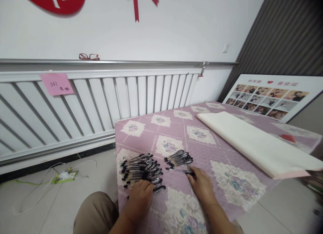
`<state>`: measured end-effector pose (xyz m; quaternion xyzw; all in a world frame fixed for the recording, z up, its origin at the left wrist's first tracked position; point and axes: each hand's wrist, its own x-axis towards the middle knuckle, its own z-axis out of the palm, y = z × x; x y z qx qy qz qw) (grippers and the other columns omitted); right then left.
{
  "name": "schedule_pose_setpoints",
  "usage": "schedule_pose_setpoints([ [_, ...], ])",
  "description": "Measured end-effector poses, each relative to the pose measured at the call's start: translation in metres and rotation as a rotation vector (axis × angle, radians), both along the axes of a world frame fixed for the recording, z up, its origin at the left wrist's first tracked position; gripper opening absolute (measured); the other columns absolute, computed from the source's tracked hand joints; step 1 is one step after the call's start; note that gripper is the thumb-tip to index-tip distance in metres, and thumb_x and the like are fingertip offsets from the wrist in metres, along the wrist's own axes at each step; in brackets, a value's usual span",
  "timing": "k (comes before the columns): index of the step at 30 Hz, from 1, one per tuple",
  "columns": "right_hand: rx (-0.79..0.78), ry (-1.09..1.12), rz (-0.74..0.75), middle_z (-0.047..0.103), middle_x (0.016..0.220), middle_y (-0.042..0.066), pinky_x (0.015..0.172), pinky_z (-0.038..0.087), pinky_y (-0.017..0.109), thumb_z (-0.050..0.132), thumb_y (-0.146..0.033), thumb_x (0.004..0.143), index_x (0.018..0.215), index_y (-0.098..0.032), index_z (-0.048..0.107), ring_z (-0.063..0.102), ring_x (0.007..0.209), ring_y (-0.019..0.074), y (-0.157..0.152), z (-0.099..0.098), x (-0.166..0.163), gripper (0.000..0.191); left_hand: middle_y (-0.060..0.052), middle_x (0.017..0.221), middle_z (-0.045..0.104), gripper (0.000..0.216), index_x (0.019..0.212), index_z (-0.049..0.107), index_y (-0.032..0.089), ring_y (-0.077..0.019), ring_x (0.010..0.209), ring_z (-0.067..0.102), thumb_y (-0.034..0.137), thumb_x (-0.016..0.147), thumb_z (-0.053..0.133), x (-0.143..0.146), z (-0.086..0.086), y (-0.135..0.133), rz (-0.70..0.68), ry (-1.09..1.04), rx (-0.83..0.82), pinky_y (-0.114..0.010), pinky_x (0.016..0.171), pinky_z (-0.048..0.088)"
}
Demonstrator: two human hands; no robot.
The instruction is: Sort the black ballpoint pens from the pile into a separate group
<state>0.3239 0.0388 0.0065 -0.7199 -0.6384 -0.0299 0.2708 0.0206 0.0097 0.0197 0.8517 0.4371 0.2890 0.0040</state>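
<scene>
A big heap of black-capped pens lies on the purple quilted cover near its left edge. My left hand rests on the near side of the heap, fingers curled over the pens. A smaller bundle of pens lies just right of the heap. My right hand pinches the end of a single pen that lies flat on the cover just in front of the small bundle.
A rolled cream sheet lies across the cover's right side. A photo board leans at the far right. A white radiator with a pink note and red glasses stands behind. A power strip lies on the floor.
</scene>
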Motion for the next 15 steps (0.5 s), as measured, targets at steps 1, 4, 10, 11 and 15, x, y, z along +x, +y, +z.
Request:
schedule_pose_setpoints([
  [1, 0.0, -0.003, 0.028, 0.066, 0.102, 0.008, 0.086, 0.042, 0.041, 0.052, -0.031, 0.08, 0.105, -0.023, 0.063, 0.058, 0.097, 0.0263, -0.003, 0.001, -0.002, 0.028, -0.001, 0.089, 0.064, 0.028, 0.097, 0.061, 0.023, -0.019, 0.082, 0.055, 0.004, 0.08, 0.05, 0.0, 0.001, 0.0, 0.003, -0.002, 0.0, -0.032, 0.074, 0.044],
  [4, 0.002, 0.011, 0.101, 0.067, 0.096, 0.007, 0.083, 0.044, 0.039, 0.052, -0.031, 0.081, 0.096, -0.023, 0.065, 0.059, 0.092, 0.0256, -0.011, 0.002, -0.007, 0.021, -0.001, 0.09, 0.064, 0.027, 0.097, 0.061, 0.023, -0.0189, 0.083, 0.056, 0.004, 0.08, 0.051, 0.0, 0.001, -0.001, 0.001, 0.006, -0.008, -0.032, 0.075, 0.044],
  [10, 0.045, 0.199, 0.138, 0.068, 0.088, 0.009, 0.08, 0.048, 0.039, 0.049, -0.034, 0.082, 0.09, -0.02, 0.06, 0.063, 0.085, 0.025, -0.023, 0.005, -0.02, 0.02, -0.002, 0.092, 0.064, 0.025, 0.101, 0.06, 0.022, -0.0183, 0.083, 0.057, 0.008, 0.083, 0.049, -0.001, 0.001, -0.001, -0.003, 0.011, 0.058, -0.032, 0.076, 0.047],
  [11, 0.041, 0.253, 0.135, 0.069, 0.088, 0.008, 0.078, 0.049, 0.037, 0.048, -0.035, 0.083, 0.091, -0.02, 0.059, 0.064, 0.084, 0.0242, -0.026, 0.007, -0.025, 0.021, -0.003, 0.093, 0.064, 0.025, 0.103, 0.06, 0.022, -0.0182, 0.084, 0.058, 0.009, 0.085, 0.048, -0.001, 0.002, -0.002, -0.007, 0.002, 0.079, -0.032, 0.077, 0.047],
  [15, 0.035, 0.434, 0.198, 0.068, 0.082, 0.004, 0.07, 0.051, 0.029, 0.047, -0.038, 0.085, 0.09, -0.021, 0.056, 0.064, 0.075, 0.0198, -0.041, 0.017, -0.06, 0.02, -0.006, 0.103, 0.063, 0.029, 0.113, 0.057, 0.022, -0.0199, 0.097, 0.057, 0.012, 0.089, 0.045, 0.0, 0.006, -0.004, 0.027, -0.048, 0.194, -0.037, 0.089, 0.046],
])
